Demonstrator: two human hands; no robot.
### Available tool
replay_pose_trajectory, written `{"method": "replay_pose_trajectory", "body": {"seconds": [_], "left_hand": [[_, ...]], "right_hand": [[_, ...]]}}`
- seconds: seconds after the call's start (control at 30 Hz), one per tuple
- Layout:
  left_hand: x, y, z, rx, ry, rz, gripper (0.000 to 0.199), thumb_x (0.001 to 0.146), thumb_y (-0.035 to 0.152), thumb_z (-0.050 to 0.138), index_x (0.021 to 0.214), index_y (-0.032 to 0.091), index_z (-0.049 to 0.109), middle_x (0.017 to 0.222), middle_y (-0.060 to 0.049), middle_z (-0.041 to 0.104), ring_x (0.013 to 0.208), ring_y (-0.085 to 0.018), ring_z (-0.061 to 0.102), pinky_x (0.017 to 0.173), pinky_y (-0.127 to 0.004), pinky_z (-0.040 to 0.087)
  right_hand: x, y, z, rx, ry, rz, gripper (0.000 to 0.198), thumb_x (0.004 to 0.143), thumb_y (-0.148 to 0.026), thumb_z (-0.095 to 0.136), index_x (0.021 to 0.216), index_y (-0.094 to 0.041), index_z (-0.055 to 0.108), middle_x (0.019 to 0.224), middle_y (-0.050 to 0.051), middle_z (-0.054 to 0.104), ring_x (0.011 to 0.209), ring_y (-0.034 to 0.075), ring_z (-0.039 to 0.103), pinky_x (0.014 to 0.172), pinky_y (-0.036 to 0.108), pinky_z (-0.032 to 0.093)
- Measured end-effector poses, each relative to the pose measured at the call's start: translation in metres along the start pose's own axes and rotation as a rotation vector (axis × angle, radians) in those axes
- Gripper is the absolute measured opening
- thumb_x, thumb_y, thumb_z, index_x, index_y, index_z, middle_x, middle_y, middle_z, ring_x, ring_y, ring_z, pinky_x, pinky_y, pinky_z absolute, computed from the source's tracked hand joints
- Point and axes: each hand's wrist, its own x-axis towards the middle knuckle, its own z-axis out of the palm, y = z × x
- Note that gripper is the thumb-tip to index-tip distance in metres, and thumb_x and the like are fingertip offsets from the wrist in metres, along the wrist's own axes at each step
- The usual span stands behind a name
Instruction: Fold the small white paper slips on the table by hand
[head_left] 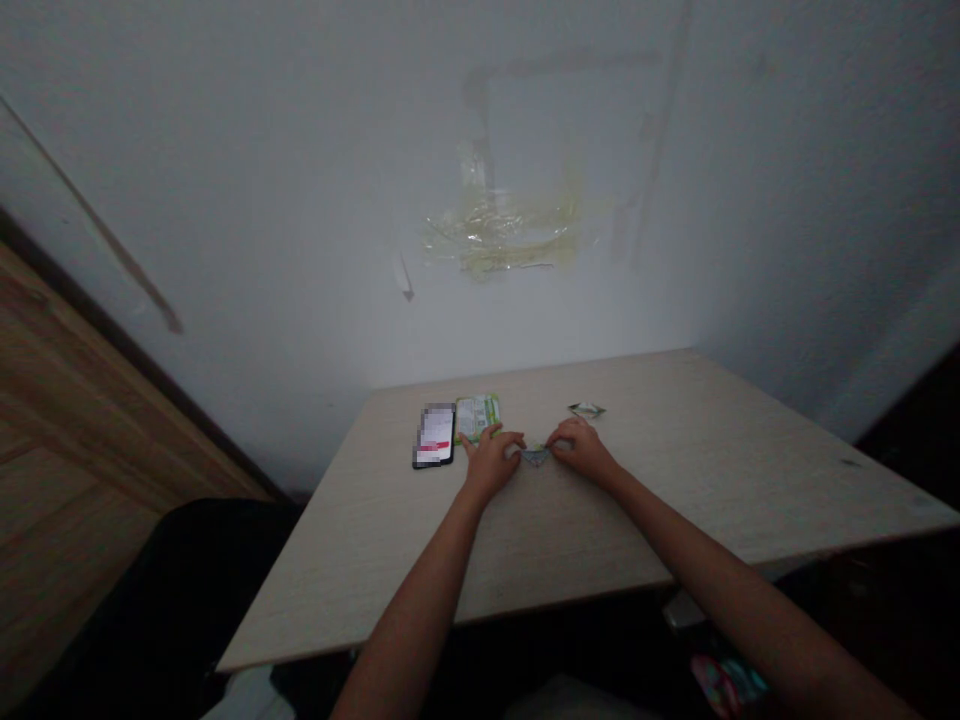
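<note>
A small folded paper piece (535, 457), pale with a pointed lower edge, is held just above or on the table between my two hands. My left hand (491, 465) pinches its left end with thumb and forefinger, the other fingers spread toward a green and white printed packet or leaflet (478, 410). On the other end, the fingertips of my right hand (585, 450) are closed. Beyond my right hand lies a second folded paper piece (586, 410), shaped like a little boat. A phone (436, 436) with a lit screen rests left of the printed packet. Fine folds are too small to make out.
The pale wooden table (375, 560) meets a grey-white wall (300, 200) at its back. Yellowed clear tape (510, 235) sticks to the wall. A wooden door or panel (67, 430) stands at the left. Colourful cloth or bag (724, 685) shows below the front edge.
</note>
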Motion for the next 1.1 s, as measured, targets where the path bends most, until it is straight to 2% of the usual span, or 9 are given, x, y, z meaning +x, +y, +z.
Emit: {"method": "replay_pose_trajectory", "body": {"seconds": [0.17, 0.33, 0.5, 0.67, 1.1], "left_hand": [[-0.001, 0.003, -0.003, 0.052, -0.016, -0.019, 0.019, 0.081, 0.024, 0.062, 0.095, 0.035, 0.07, 0.128, 0.003, 0.067, 0.138, -0.03, 0.038, 0.108, -0.075, -0.012], [-0.002, 0.008, -0.003, 0.071, 0.013, 0.003, 0.011, 0.085, 0.033, 0.061, 0.09, 0.034, 0.071, 0.123, 0.002, 0.069, 0.135, -0.032, 0.041, 0.106, -0.076, -0.013], [-0.003, 0.011, 0.002, 0.107, 0.04, 0.023, 0.016, 0.085, 0.044, 0.063, 0.091, 0.031, 0.069, 0.117, 0.0, 0.071, 0.134, -0.031, 0.041, 0.105, -0.076, -0.016], [-0.003, 0.013, 0.004, 0.125, 0.025, 0.018, 0.021, 0.082, 0.046, 0.068, 0.093, 0.029, 0.066, 0.117, -0.001, 0.07, 0.134, -0.031, 0.041, 0.105, -0.076, -0.016], [-0.005, 0.015, 0.002, 0.207, -0.011, 0.039, 0.022, 0.085, 0.049, 0.063, 0.103, 0.038, 0.069, 0.127, 0.002, 0.065, 0.132, -0.031, 0.04, 0.103, -0.082, -0.006]], "right_hand": [[-0.001, 0.003, 0.003, -0.071, -0.005, -0.03, 0.014, 0.075, -0.021, 0.064, 0.082, -0.025, 0.076, 0.091, 0.005, 0.071, 0.099, 0.024, 0.058, 0.101, 0.044, 0.037], [-0.001, 0.0, 0.006, -0.119, 0.0, -0.02, 0.009, 0.079, -0.031, 0.068, 0.081, -0.025, 0.075, 0.092, 0.006, 0.069, 0.098, 0.024, 0.057, 0.102, 0.043, 0.036], [-0.001, -0.009, 0.004, -0.151, -0.017, 0.0, 0.013, 0.08, -0.035, 0.069, 0.084, -0.023, 0.074, 0.095, 0.007, 0.067, 0.101, 0.024, 0.056, 0.099, 0.041, 0.037], [-0.002, -0.013, 0.004, -0.179, -0.027, 0.022, 0.014, 0.079, -0.035, 0.069, 0.086, -0.024, 0.073, 0.097, 0.007, 0.065, 0.102, 0.024, 0.054, 0.095, 0.039, 0.038], [-0.002, -0.01, 0.006, -0.174, -0.047, 0.034, 0.016, 0.08, -0.032, 0.069, 0.093, -0.026, 0.075, 0.1, 0.006, 0.064, 0.102, 0.022, 0.054, 0.095, 0.036, 0.038]]}}
